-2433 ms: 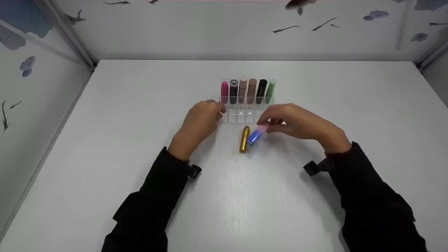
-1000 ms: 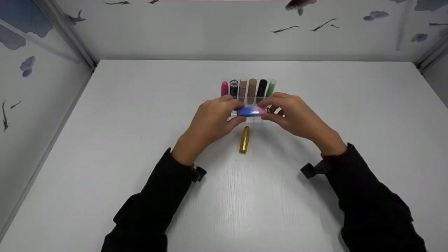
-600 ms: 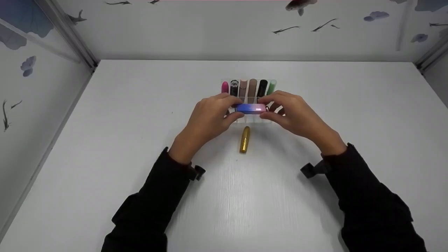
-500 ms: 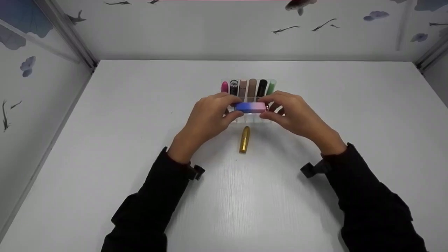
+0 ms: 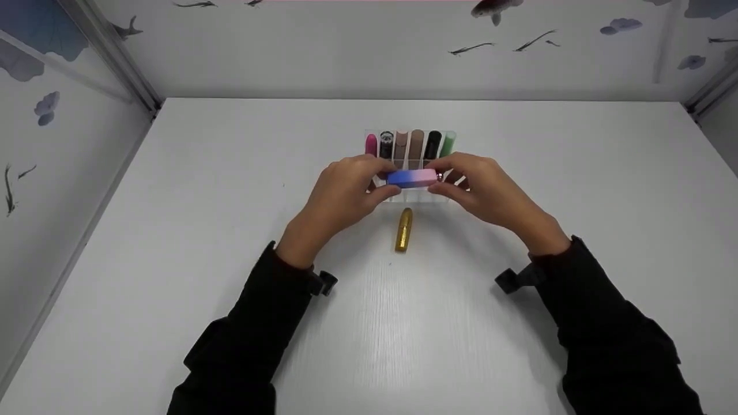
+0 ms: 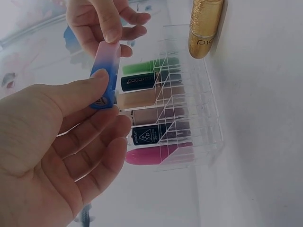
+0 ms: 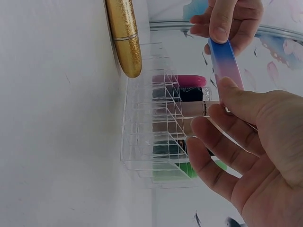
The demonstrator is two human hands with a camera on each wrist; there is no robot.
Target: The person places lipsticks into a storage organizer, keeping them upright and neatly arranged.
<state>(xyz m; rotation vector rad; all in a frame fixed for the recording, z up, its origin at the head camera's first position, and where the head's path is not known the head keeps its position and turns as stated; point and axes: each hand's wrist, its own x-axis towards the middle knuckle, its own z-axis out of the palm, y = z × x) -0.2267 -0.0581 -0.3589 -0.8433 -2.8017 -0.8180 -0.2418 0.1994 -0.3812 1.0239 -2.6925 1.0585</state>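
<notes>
Between my two hands, a lipstick tube [image 5: 412, 178] that fades from blue to pink lies sideways in the air, over the front of a clear organizer. My left hand [image 5: 347, 187] pinches its blue end with thumb and forefinger, and my right hand [image 5: 481, 187] pinches the pink end. The clear organizer [image 6: 208, 123] holds a row of several lipsticks, among them a pink one [image 6: 156, 154], dark ones and a green one [image 5: 447, 144]. A gold lipstick [image 5: 403, 230] lies on the table in front of the organizer, nearer to me.
The white table [image 5: 230, 150] carries the organizer near its middle. White panels with painted fish and plants stand at the back [image 5: 346, 52] and left [image 5: 57, 173].
The right hand has lifted the blue-pink lipstick from beside the gold one and turned it level. My left hand moved in from the organizer's left side and took its blue end.
</notes>
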